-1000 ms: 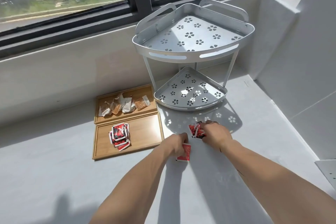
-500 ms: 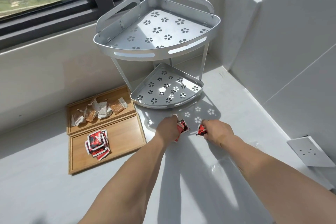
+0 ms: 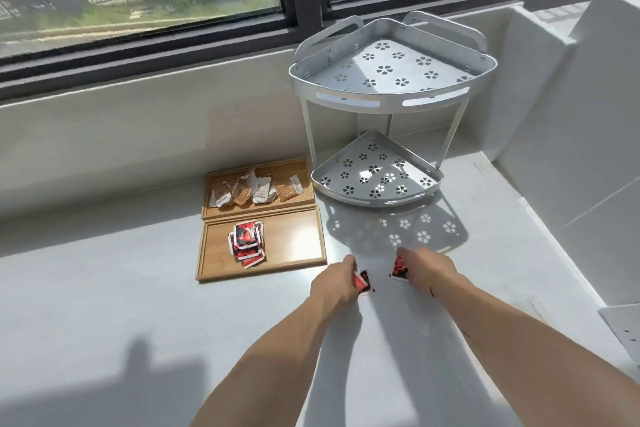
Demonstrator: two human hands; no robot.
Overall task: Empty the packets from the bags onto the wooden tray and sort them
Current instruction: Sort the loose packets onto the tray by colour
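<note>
Two wooden trays lie side by side on the white counter. The near tray holds a pile of red packets. In the far tray lie several brown and white packets. My left hand is closed on a red packet just right of the near tray. My right hand grips another red packet a little further right. Both hands rest low over the counter, a short gap between them.
A two-tier silver corner rack with flower cut-outs stands behind my hands, against the window ledge. A white wall rises on the right, with a white socket plate at the right edge. No bags are in view.
The view has swung back to the left. My hands have stayed close together in front of the rack, each still holding a red packet.
</note>
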